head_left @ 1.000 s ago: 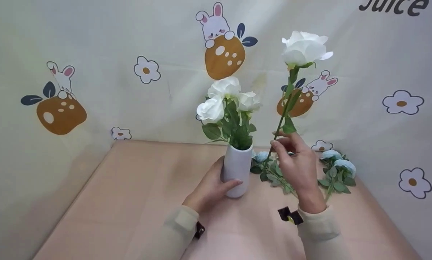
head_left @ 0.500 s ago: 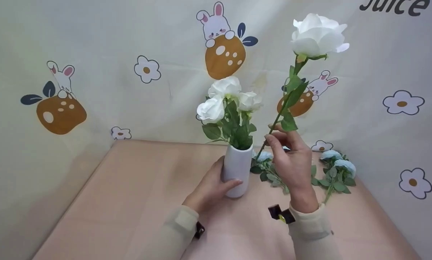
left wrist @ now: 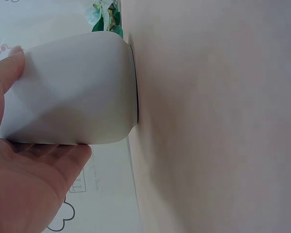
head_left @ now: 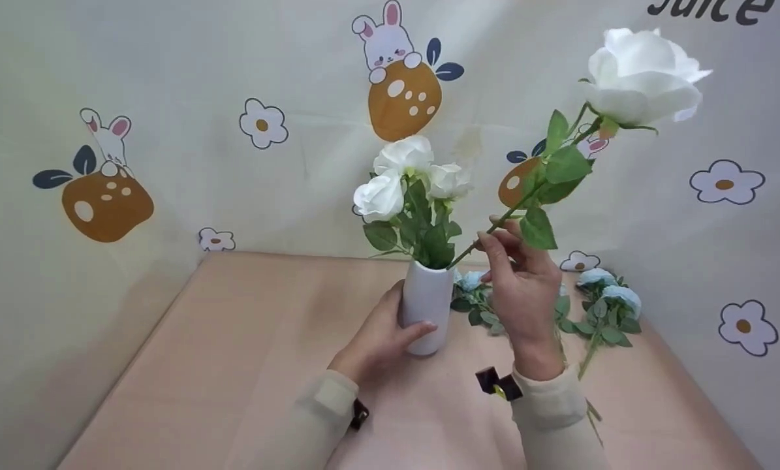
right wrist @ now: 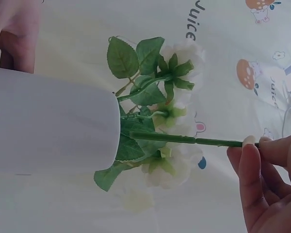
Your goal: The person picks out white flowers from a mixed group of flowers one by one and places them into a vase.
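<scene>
A white vase [head_left: 427,307] stands upright on the table, holding several white roses [head_left: 403,173] with green leaves. My left hand [head_left: 380,336] grips the vase's side, thumb across its front; the left wrist view shows the fingers curled around the vase [left wrist: 72,92]. My right hand [head_left: 527,287] pinches the stem of a single white rose [head_left: 647,78], whose bloom leans up and to the right. In the right wrist view, the lower end of that green stem [right wrist: 160,137] overlaps the leaves close to the vase's rim.
Light-blue flowers [head_left: 621,300] with leafy stems lie at the table's back right, and another blue bunch [head_left: 473,282] lies just behind the vase, partly hidden by my right hand. The pink-covered table [head_left: 246,365] meets a printed cloth backdrop [head_left: 324,78].
My right hand has moved left toward the vase, and the rose it holds has tilted further right, its stem's lower end now at the vase's rim. The left hand and vase stay put.
</scene>
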The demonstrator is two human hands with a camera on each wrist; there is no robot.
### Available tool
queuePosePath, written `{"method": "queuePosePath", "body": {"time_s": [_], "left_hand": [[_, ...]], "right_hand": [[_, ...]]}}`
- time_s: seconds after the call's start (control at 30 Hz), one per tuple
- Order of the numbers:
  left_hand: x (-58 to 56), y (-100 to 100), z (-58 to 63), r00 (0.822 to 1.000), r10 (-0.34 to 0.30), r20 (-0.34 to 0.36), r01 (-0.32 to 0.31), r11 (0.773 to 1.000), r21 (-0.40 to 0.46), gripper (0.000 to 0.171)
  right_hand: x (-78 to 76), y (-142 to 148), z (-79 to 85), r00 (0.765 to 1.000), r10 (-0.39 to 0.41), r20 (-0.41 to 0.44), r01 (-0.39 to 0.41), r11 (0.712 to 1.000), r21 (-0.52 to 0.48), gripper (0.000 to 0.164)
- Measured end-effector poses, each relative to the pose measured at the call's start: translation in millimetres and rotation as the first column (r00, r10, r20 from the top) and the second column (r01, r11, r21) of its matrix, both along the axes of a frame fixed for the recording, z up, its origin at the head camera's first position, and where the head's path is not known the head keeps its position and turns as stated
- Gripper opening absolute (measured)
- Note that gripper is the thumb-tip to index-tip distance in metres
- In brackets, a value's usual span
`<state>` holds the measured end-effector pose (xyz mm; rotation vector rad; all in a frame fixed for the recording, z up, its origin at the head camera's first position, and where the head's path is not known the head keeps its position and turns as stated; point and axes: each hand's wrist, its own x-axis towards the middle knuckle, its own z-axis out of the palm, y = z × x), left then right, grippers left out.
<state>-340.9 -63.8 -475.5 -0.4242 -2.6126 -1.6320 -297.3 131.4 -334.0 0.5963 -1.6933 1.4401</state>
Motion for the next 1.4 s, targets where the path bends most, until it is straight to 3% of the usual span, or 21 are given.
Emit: {"method": "queuePosePath", "body": {"time_s": [0.23,0.57,0.73,1.0,1.4], "left_hand": [[0.2,0.5,1.2,1.0,0.01,0.008,-0.01,1.0,-0.01,0.102],[-0.3,0.7,2.1,1.0,-0.004,-0.023,0.004,1.0,-0.002,0.101],[-0.3,0.4,1.4,0.998,-0.012,-0.059,0.012,1.0,0.0,0.098],[0.4,-0.5,0.9,0.997,-0.012,-0.076,0.011,1.0,-0.01,0.097],[-0.5,-0.7,0.0,0.996,-0.012,-0.091,0.01,1.0,-0.012,0.096]], "right_hand": [[-9.9,-4.3,-7.9,0.999,0.0,-0.04,-0.001,1.0,-0.026,0.03],[-26.3,-9.2,-22.6,1.0,-0.004,0.028,0.003,1.0,0.017,0.03],[-32.9,-11.7,-29.5,0.995,-0.055,0.079,0.047,0.994,0.1,0.029],[-36.9,-18.6,-38.0,0.976,-0.195,0.096,0.168,0.957,0.234,0.02],[-38.0,-21.6,-41.2,0.985,-0.158,0.074,0.136,0.961,0.24,0.02]]}}
